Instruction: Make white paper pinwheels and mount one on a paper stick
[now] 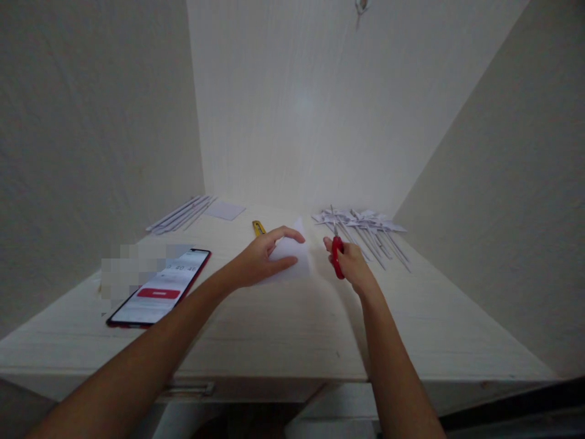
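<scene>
A small white sheet of paper (287, 249) is in my left hand (265, 256) at the middle of the table. Thumb and forefinger curve across its face with a gap between them, and my other fingers are hidden. To the right, my right hand (350, 262) is closed around the red handles of a pair of scissors (337, 256). Their narrow metal blades point up and away from me, apart from the sheet. Just behind my left hand lies a yellow box cutter (258, 228), partly covered by it.
A phone (158, 293) with a lit timer screen lies at the left. Thin paper strips or sticks (180, 214) and a small paper piece (225, 211) are at the back left. Several paper sticks with flared ends (372, 228) are heaped at the back right. Walls enclose the table (274, 341).
</scene>
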Tool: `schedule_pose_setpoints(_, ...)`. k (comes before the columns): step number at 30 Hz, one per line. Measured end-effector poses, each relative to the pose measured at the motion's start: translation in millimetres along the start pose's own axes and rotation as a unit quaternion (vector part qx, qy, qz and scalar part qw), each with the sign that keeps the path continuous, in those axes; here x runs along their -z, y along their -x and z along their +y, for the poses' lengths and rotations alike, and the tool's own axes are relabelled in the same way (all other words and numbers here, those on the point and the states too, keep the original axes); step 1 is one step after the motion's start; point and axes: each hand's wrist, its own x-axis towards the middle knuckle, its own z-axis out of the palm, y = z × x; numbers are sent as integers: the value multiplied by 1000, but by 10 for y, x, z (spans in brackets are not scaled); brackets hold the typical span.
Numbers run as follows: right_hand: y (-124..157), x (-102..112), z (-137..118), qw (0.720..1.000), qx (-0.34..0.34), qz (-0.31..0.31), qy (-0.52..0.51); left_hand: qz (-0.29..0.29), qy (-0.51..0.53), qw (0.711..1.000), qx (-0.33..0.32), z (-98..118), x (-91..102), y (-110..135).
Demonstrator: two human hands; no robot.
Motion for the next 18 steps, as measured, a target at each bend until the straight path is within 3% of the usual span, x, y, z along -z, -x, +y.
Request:
schedule_pose_setpoints(1, -45, 56, 56, 995, -7, 27, 94, 2, 4, 1000, -2, -19, 8, -12)
schedule_pose_setpoints(3, -107, 137, 163, 957, -34, 75, 279, 18, 3, 1000, -23, -60, 20, -38)
schedule_pose_setpoints(6, -127, 159, 268, 900, -79, 81, 421, 46, 11, 998, -33, -123, 24, -70)
schedule_pose_setpoints(10, -98, 93, 281, 874, -112, 41, 472, 83, 26, 996, -10, -175, 20, -81)
schedule_pose_setpoints(18, -54, 45, 269, 868, -92, 44, 487, 98, 127, 986, 33, -179, 4, -77)
